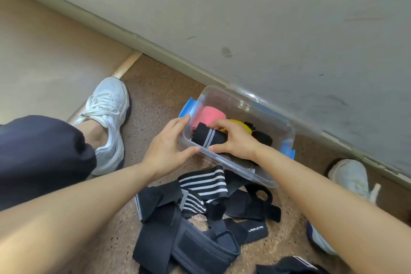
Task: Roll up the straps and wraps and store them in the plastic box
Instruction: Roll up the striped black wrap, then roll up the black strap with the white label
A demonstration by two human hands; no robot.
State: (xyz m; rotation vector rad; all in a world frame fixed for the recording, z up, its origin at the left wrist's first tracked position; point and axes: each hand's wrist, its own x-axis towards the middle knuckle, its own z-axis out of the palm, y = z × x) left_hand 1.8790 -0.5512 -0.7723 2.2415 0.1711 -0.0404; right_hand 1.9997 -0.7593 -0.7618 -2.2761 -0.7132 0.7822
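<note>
While both hands' fingers (219, 124) grasp one rolled wrap (208, 138), plastic box (262, 176) (one pink roll (208, 114)).

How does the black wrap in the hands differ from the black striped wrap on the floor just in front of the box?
The black wrap in the hands is rolled tight; the striped wrap on the floor lies unrolled and flat. The first sits over the plastic box, gripped by the left hand and right hand; the second is untouched, tangled with other straps. The first shows two pale stripes, the second several. Both are black.
</note>
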